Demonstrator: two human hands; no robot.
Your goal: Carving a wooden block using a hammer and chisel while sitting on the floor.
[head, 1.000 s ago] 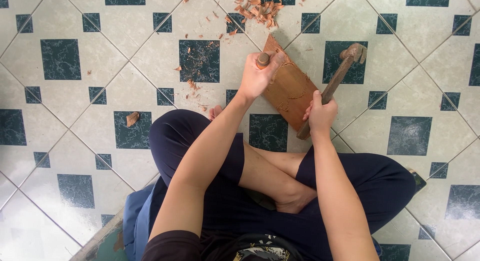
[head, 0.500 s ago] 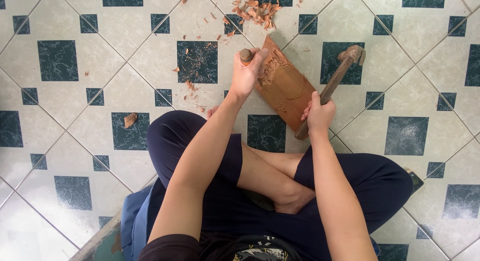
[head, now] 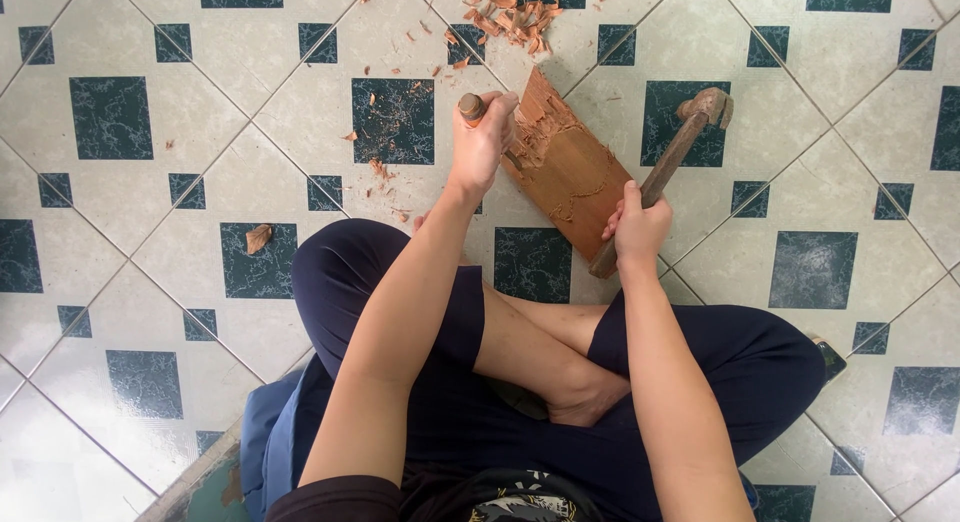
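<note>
Clearly, a wooden board (head: 570, 172) is seen lying flat on the tiled floor (head: 130, 212), just ahead of the crossed legs (head: 540, 342) of a seated person, its long side running from about 11 o'clock to 5 o'clock. A chisel (head: 472, 108) with a rounded wooden handle is gripped in the left hand (head: 485, 142); the fingers are wrapped tightly round the handle, and the blade end is set against the board's upper left part, where the wood has been cut rough. A hammer (head: 665, 172) is held in the right hand (head: 638, 227), the fingers closed round the lower part of its wooden shaft, with the head raised toward 1 o'clock, apart from the chisel. The shaft's bottom end is seen near the board's lower right corner. Wood chips (head: 515, 17) are heaped at 12 o'clock beyond the board, and smaller shavings are scattered at 10 o'clock. A single larger chip (head: 258, 238) is seen on a dark tile at 9 o'clock
</note>
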